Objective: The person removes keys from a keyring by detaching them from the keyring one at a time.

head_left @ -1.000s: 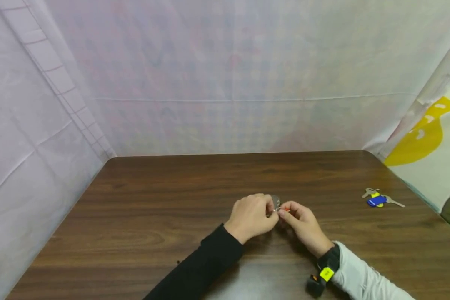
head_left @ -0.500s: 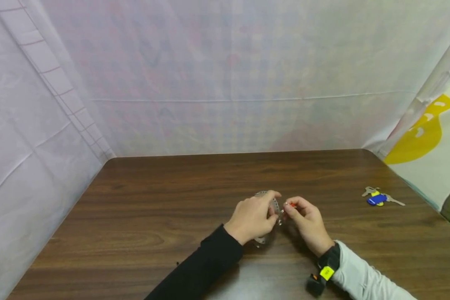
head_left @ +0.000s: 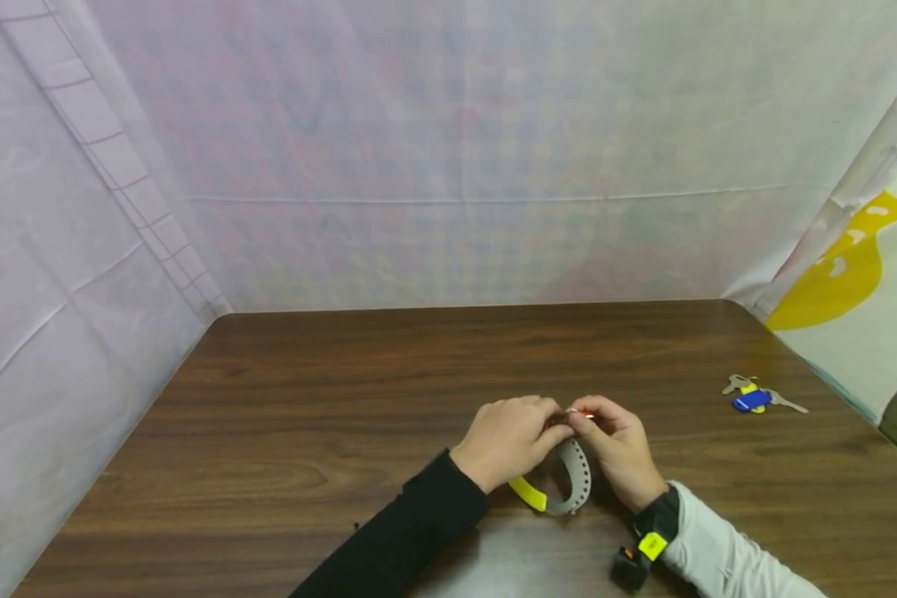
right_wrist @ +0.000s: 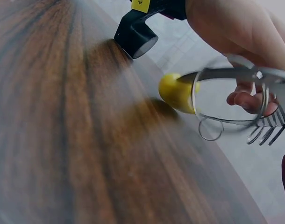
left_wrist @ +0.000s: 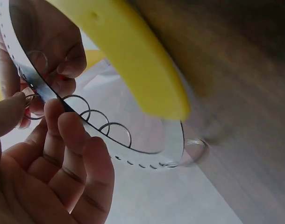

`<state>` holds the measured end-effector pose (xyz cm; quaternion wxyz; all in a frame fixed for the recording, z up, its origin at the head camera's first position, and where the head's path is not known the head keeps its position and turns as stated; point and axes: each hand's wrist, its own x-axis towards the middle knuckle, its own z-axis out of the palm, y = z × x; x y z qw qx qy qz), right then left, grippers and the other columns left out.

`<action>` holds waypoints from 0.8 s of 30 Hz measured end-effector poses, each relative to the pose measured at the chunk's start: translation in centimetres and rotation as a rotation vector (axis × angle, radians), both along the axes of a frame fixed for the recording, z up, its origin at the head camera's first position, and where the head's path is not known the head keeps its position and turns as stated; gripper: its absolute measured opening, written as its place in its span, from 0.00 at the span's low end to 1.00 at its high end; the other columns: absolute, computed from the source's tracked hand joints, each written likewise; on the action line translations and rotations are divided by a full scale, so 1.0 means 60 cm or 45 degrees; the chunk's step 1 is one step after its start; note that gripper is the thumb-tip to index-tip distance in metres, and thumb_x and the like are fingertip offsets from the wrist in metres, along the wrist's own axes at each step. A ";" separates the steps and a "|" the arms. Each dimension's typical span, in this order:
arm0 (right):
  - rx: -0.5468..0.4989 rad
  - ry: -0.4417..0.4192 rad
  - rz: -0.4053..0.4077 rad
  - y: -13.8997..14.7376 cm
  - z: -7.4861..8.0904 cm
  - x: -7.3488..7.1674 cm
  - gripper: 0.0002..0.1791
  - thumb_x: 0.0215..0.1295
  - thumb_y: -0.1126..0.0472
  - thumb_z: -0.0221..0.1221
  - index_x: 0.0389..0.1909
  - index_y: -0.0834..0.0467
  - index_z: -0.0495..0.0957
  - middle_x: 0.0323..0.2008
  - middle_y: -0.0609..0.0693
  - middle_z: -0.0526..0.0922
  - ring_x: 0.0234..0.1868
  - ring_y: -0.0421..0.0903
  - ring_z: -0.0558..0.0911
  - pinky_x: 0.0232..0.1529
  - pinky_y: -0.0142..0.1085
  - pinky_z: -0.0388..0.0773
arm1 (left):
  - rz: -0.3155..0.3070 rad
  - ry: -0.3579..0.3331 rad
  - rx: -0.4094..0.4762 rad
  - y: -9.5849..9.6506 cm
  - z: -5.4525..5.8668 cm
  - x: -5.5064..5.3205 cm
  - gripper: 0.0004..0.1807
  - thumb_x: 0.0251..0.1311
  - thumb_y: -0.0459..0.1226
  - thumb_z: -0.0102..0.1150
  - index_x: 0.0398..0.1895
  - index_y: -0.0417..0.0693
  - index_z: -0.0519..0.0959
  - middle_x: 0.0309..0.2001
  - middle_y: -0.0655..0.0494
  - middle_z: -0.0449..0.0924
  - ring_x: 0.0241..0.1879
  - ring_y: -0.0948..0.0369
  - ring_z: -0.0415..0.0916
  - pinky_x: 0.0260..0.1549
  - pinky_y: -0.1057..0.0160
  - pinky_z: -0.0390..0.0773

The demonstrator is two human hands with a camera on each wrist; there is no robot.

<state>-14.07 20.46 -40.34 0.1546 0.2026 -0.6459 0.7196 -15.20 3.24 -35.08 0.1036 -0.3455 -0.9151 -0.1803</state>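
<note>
A large hoop (head_left: 580, 473) of flat metal with a row of holes and a yellow grip (left_wrist: 133, 60) stands tilted over the table. Small wire rings (left_wrist: 118, 133) hang along its band. My left hand (head_left: 510, 440) holds the hoop's upper side, its fingers bent against the band in the left wrist view. Close beside it, my right hand (head_left: 616, 448) pinches a small red-orange piece (head_left: 585, 413) at the hoop, mostly hidden by the fingers. Thumb and fingers meet around a small ring (left_wrist: 32, 106) in the left wrist view.
Two metal keys with a blue tag (head_left: 751, 400) and a yellow tag (head_left: 749, 387) lie at the right of the brown wooden table (head_left: 306, 382). A tiny dark speck lies near the left sleeve. White cloth (head_left: 456, 166) hangs behind and along the left.
The hoop has turned in the left hand, so its yellow grip and perforated band now show below the hands. The right hand drew slightly away, and the left hand has closed back toward it.
</note>
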 end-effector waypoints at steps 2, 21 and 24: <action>-0.023 0.009 0.038 0.000 0.000 0.000 0.15 0.64 0.77 0.51 0.36 0.56 0.80 0.34 0.40 0.83 0.36 0.33 0.80 0.38 0.25 0.77 | 0.020 0.000 -0.005 0.000 -0.001 0.000 0.15 0.67 0.54 0.49 0.40 0.58 0.81 0.33 0.67 0.83 0.24 0.74 0.72 0.20 0.75 0.66; -0.079 0.093 0.167 0.003 -0.001 0.002 0.16 0.64 0.79 0.48 0.41 0.59 0.79 0.39 0.43 0.82 0.40 0.35 0.81 0.42 0.25 0.76 | 0.036 0.155 -0.108 -0.004 0.001 0.002 0.17 0.62 0.52 0.54 0.52 0.61 0.79 0.48 0.65 0.81 0.49 0.63 0.75 0.47 0.59 0.73; -0.050 0.092 0.164 0.005 -0.002 0.002 0.15 0.64 0.78 0.51 0.41 0.58 0.79 0.39 0.42 0.82 0.40 0.34 0.80 0.41 0.24 0.76 | 0.048 0.156 -0.094 -0.004 0.000 0.002 0.14 0.62 0.54 0.55 0.45 0.62 0.80 0.43 0.66 0.82 0.45 0.65 0.76 0.46 0.60 0.73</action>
